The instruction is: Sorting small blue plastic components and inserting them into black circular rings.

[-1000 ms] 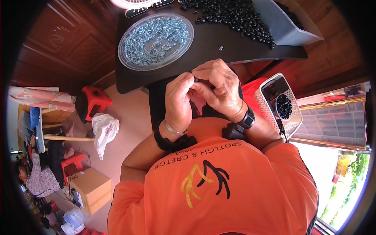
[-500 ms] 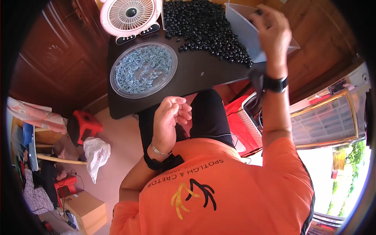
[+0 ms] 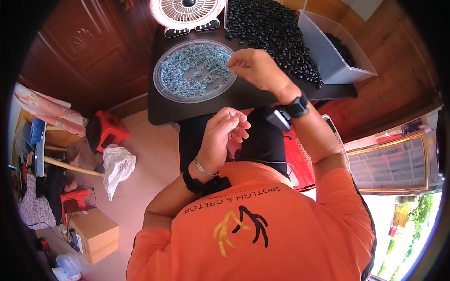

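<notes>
A round clear tray (image 3: 158, 86) holds many small, bluish, see-through pieces (image 3: 180, 70). At its right rim is my right hand (image 3: 262, 70), with its fingers drawn together in a pinch; what they hold, if anything, is too small to make out. My left hand (image 3: 224, 133) hovers over my lap, near the table's front edge, its fingers curled toward the thumb. Anything inside it is hidden. Behind my right hand lies a wide heap of small black ring-like pieces (image 3: 276, 35). To the right of the heap, a clear plastic bin (image 3: 323, 56) has more black pieces inside.
A pink and white fan (image 3: 187, 11) stands at the back of the dark table (image 3: 161, 110). A white basket edge (image 3: 335, 129) is by my right forearm. On the floor at left are a red stool (image 3: 110, 133), a white plastic bag (image 3: 117, 168) and a cardboard box (image 3: 93, 234).
My right hand has come from above the clear bin leftward and nearer, to the round tray's right rim. My left hand stays curled over my lap. The view has shifted a little.
</notes>
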The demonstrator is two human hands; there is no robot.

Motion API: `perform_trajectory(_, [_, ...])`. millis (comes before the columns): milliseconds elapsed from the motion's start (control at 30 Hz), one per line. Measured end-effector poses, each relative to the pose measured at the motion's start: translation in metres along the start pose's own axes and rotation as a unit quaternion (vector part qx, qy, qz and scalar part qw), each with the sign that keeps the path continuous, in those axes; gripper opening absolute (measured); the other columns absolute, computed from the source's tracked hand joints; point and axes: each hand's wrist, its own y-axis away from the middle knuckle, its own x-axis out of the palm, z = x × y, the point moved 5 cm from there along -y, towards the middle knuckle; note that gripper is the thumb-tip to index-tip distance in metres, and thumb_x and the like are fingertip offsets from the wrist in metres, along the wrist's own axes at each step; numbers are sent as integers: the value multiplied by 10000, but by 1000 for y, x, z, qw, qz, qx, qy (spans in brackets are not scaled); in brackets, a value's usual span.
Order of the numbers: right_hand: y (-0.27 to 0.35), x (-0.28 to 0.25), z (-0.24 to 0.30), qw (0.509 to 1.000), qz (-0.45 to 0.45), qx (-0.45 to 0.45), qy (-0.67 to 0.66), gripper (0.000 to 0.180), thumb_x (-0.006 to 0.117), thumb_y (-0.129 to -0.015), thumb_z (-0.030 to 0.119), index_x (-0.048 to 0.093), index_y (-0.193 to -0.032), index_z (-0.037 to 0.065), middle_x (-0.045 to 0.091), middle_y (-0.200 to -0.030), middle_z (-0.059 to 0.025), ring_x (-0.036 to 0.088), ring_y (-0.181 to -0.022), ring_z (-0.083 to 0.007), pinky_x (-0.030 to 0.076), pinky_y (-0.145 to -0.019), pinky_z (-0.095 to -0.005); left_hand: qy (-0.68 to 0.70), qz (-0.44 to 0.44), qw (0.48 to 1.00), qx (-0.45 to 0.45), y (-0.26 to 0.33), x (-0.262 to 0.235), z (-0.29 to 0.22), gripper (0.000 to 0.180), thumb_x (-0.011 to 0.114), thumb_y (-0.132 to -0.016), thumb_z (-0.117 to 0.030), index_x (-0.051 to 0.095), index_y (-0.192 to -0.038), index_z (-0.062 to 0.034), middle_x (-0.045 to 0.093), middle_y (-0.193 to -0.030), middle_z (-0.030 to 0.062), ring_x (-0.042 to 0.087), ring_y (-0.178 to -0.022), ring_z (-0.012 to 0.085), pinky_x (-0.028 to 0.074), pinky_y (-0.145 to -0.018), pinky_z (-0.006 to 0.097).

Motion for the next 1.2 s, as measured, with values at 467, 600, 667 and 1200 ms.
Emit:
perform_trajectory(467, [-56,14,-5,989,5,-16,144,201,675,-801,199,702,-968,91,705,-888,-119,684,-832,-270,527,-773,-353,15,-13,1000,5,8,-13,-5,224,476,-926,-226,579,-941,-28,644,-893,90,596,-738,129,460,-678,254])
perform_trajectory(600, [-55,-41,-67,959,-27,37,279,205,656,-785,253,715,-928,118,695,-856,-125,662,-810,-312,518,-748,-377,22,-12,1000,7,6,-14,-4,222,467,-927,-220,580,-952,-31,647,-893,88,595,-739,131,456,-677,255])
perform_trajectory(667, [-52,-54,-92,949,20,70,306,180,662,-765,211,712,-895,97,695,-836,-124,660,-807,-316,514,-743,-394,27,-10,1000,8,6,-13,-4,223,464,-927,-220,580,-954,-31,648,-892,87,595,-737,133,454,-677,256])
perform_trajectory(1200, [-24,-39,-114,950,-44,-16,309,218,616,-760,91,691,-962,58,667,-907,-146,642,-859,-315,505,-805,-380,11,-15,1000,4,9,-7,-3,231,467,-920,-230,583,-947,-33,644,-883,82,590,-734,136,451,-679,258])
